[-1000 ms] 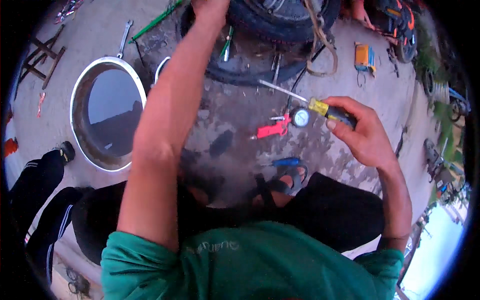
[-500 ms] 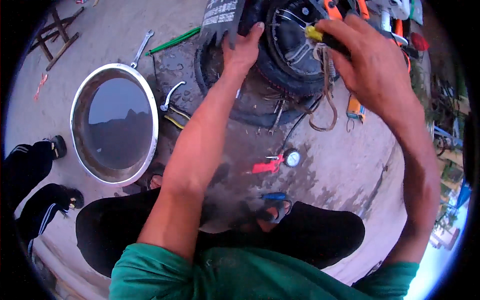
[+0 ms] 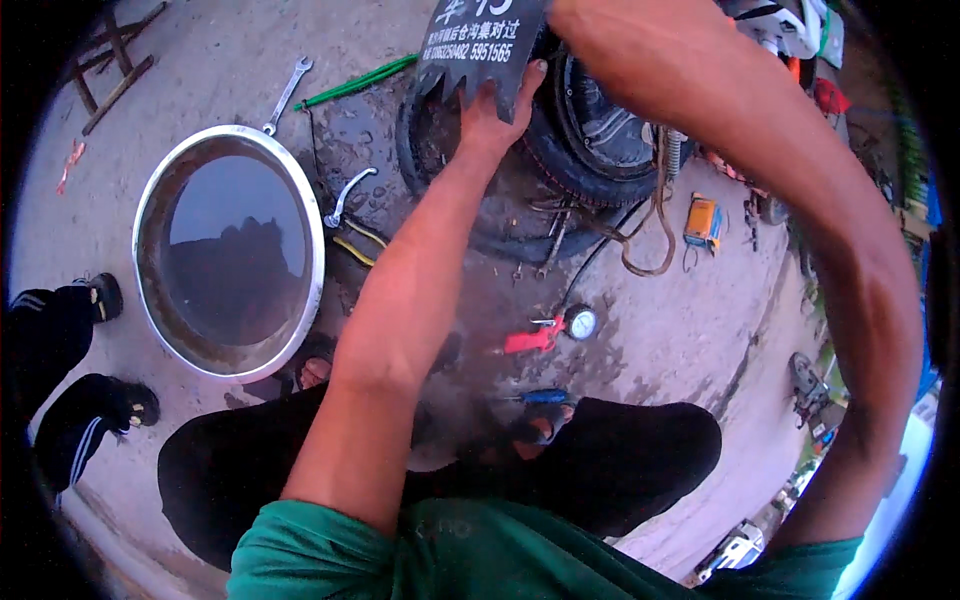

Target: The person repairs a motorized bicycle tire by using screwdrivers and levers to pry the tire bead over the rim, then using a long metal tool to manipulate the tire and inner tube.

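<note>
My left hand (image 3: 495, 115) reaches up against the lower part of a black mudguard flap (image 3: 478, 45) with a jagged edge and white lettering. Its thumb stands stretched out and apart, beside the tyre (image 3: 585, 183); the flap covers the other fingertips. My right hand (image 3: 590, 15) is at the top edge of the picture, over the upper part of the wheel. Its fingers are out of sight, and so is anything they might hold. Below my right forearm shows the dark wheel hub (image 3: 607, 120), with a loop of brown cable (image 3: 660, 255) hanging beside a coil spring (image 3: 673, 155).
A metal basin of water (image 3: 314, 250) stands at left, near a spanner (image 3: 287, 97) and yellow-handled pliers (image 3: 355, 250). A red inflator with gauge (image 3: 535, 337), a blue-handled tool (image 3: 543, 396) and an orange box (image 3: 703, 222) lie on the ground. Another person's feet (image 3: 106, 297) are at far left.
My right hand has moved up and left from beside the hub to the top edge; the yellow-and-black tool it held is no longer visible. My left hand stays at the flap, which hangs lower in view.
</note>
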`<state>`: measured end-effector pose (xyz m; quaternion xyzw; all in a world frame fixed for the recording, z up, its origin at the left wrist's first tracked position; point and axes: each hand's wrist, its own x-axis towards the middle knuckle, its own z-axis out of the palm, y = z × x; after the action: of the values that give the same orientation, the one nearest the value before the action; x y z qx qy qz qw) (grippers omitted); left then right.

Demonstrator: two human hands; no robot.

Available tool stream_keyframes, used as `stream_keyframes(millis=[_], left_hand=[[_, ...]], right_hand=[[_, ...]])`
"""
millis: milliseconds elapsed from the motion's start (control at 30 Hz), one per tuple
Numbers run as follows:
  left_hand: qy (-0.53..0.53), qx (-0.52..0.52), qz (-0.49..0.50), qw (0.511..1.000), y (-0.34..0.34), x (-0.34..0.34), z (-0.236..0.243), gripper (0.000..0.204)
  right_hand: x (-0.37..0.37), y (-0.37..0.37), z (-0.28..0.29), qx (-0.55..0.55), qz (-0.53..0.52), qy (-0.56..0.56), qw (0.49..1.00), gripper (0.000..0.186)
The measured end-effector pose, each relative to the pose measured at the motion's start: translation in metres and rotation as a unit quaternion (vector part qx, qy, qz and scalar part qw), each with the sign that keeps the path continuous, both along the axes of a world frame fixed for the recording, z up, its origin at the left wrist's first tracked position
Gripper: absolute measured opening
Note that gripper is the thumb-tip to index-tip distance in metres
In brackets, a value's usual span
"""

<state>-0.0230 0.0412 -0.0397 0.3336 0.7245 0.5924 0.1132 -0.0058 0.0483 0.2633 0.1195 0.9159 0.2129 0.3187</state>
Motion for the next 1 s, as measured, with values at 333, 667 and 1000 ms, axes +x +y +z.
stream_keyframes(millis=[333,667,1000], left_hand=[[-0.056,0.002,-0.143,0.988,0.002,-0.008,-0.009,0.070],[-0.105,0.139,-0.116,0.978,-0.010,-0.025,0.019,0.062],[-0.160,0.075,-0.237,0.955,0.008,-0.033,0.007,0.103]], right_hand=[[0.009,0.009,-0.023,0.041,0.052,0.022,0.998,0.017],[0.023,0.026,-0.028,0.082,0.028,0.064,0.994,0.015],[0.034,0.037,-0.020,0.064,-0.011,0.064,0.996,0.014]])
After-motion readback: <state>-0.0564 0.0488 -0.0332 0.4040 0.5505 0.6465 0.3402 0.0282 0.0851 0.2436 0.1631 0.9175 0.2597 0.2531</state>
